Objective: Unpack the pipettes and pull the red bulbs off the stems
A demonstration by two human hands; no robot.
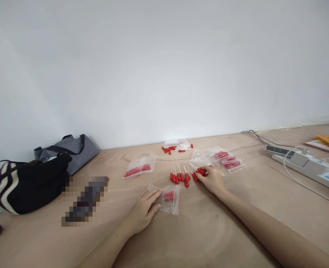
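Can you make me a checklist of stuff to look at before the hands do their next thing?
1. Left hand on the nearest clear bag: ok, its fingers rest on the bag's left end.
2. Red pieces inside that bag: ok, they show through it.
3. Bag's zip closed: cannot tell.
4. Right hand pinching a red-ended stick: cannot tell, but its fingertips are at the red ends.
5. Loose red pieces by the wall all bagged: not ok, some lie out on the table.
6. Power strip away from both hands: ok.
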